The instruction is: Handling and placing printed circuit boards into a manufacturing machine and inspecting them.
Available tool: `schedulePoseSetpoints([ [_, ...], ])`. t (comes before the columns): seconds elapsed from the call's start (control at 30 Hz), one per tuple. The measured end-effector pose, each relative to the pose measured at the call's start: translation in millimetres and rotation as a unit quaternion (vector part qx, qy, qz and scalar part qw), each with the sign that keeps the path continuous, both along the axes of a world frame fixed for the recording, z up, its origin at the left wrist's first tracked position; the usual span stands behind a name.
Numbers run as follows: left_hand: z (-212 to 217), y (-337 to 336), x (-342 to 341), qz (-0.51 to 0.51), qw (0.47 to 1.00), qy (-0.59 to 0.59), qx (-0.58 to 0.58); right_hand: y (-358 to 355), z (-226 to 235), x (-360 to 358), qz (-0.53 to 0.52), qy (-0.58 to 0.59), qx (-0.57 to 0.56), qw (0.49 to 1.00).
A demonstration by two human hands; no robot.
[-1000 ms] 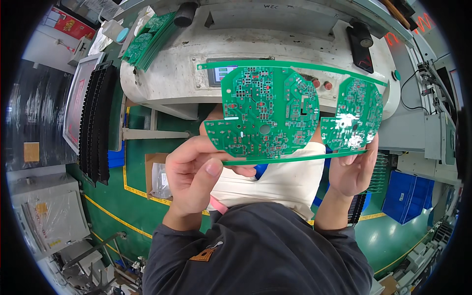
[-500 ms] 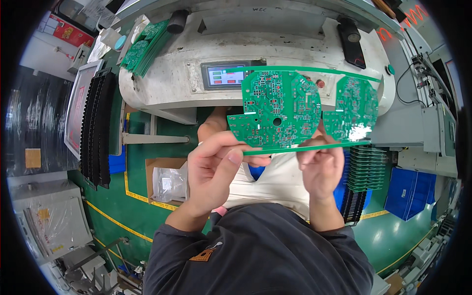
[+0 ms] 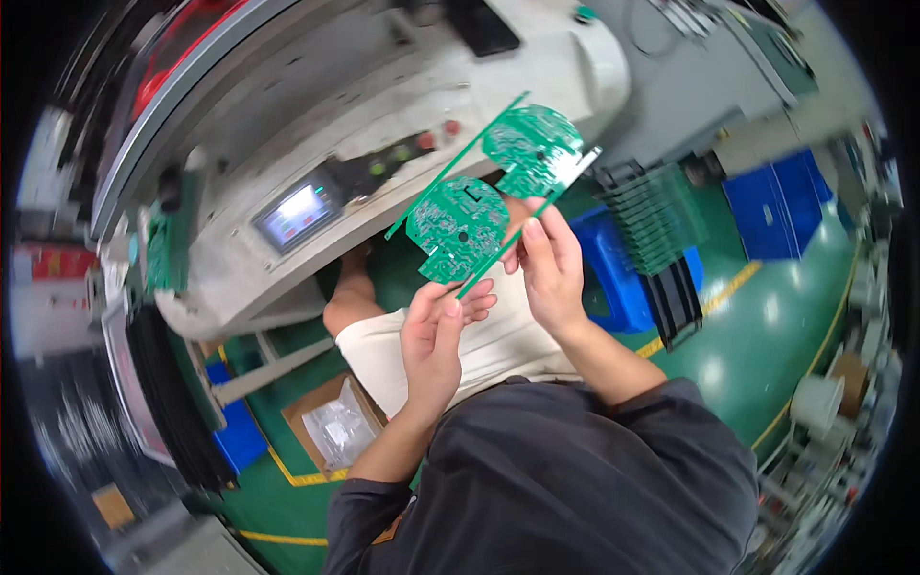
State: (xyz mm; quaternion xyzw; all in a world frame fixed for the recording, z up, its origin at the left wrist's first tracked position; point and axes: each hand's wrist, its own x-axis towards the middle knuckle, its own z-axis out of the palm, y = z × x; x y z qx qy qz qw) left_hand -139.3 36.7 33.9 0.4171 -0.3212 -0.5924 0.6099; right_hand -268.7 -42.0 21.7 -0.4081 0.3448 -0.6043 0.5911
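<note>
A green circuit board panel [image 3: 460, 216], two rounded boards joined between thin edge strips, is held up in front of me at a slant. My left hand [image 3: 441, 331] pinches the lower strip near its left end, thumb toward me. Farther right along the same strip, my right hand [image 3: 548, 264] grips it between thumb and fingers. Small components dot the face turned toward me. Motion blurs the fine detail.
Behind the panel stands a pale machine with a lit screen [image 3: 297, 216] and a black phone [image 3: 482, 26] on top. To the right, a black rack [image 3: 671, 297] holds several green boards near a blue bin [image 3: 781, 206]. An open carton [image 3: 326, 422] with clear plastic lies lower left.
My view has swung to the right, so the machine appears tilted. The panel has turned from nearly level to a steep slant, right end higher and farther away. Both hands still hold it.
</note>
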Motion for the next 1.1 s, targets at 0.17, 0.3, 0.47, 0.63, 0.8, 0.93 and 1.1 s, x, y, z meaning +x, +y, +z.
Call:
schedulePoseSetpoints([
  [0.17,-32,9,-14,-0.116,0.989,-0.058,0.07,-6,-3,-105,-0.091,0.117,0.072,0.986],
  [0.3,-52,19,-8,-0.114,0.982,-0.102,0.113,18,-1,-220,-0.229,0.232,0.095,0.94],
  [0.47,-60,21,-8,-0.118,0.975,-0.13,0.134,66,-30,-327,-0.299,0.348,0.204,0.865],
  [0.63,-53,17,-22,-0.14,0.973,-0.144,0.111,66,-114,-360,-0.248,0.362,0.289,0.851],
  [0.8,-50,20,-38,-0.172,0.968,-0.158,0.089,49,-147,-361,-0.196,0.334,0.301,0.871],
  [0.93,-52,27,-39,-0.175,0.965,-0.165,0.104,33,-145,-360,-0.173,0.348,0.316,0.865],
  [1.1,-59,32,-43,-0.175,0.959,-0.177,0.135,22,-143,-358,-0.168,0.364,0.325,0.856],
])
